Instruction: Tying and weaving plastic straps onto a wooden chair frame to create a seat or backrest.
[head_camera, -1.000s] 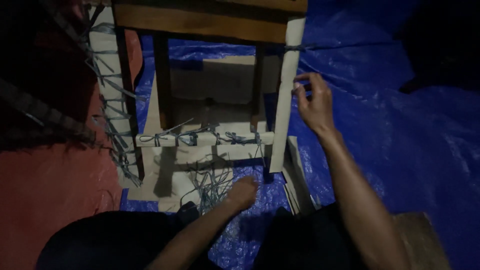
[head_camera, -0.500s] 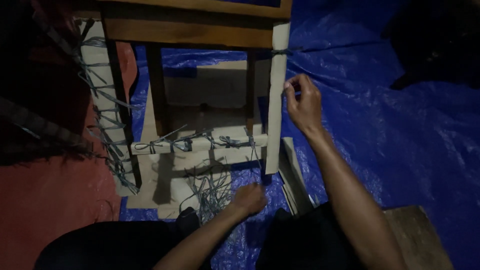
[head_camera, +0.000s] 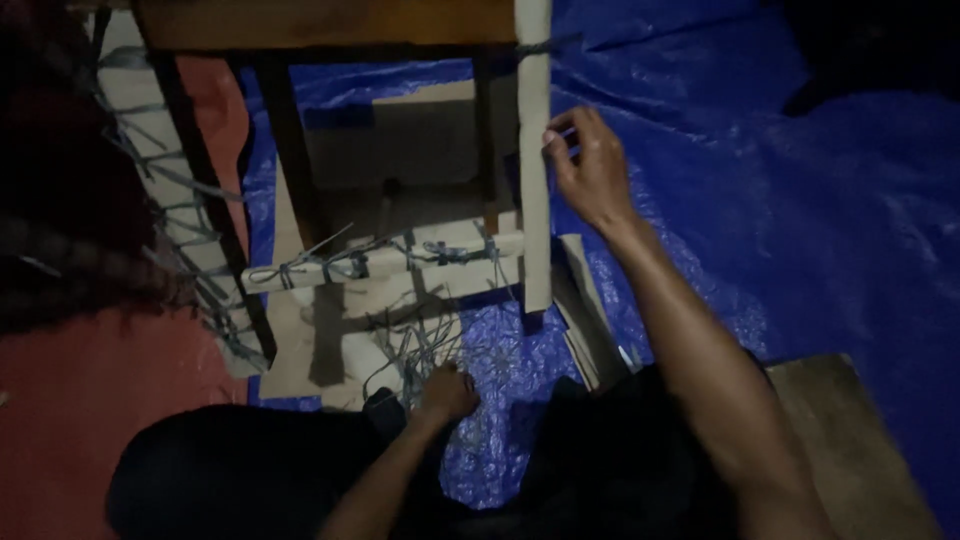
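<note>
A wooden frame stands in front of me, with a pale upright post (head_camera: 534, 190) and a pale crossbar (head_camera: 385, 260) bound with grey strips. My right hand (head_camera: 588, 170) presses against the right side of the post and pinches a thin grey strip there. My left hand (head_camera: 447, 393) is low, closed on a loose bundle of grey strips (head_camera: 415, 345) lying on the blue tarp (head_camera: 760, 200) below the crossbar.
A dark top board (head_camera: 320, 22) spans the frame. A second frame side wrapped in grey strips (head_camera: 170, 200) stands at the left over a red mat (head_camera: 60, 420). A wooden plank (head_camera: 860, 440) lies at the lower right, flat slats (head_camera: 585, 320) beside the post.
My right hand has slid down and left along the post. My left hand has drawn back from the crossbar toward me with the strips.
</note>
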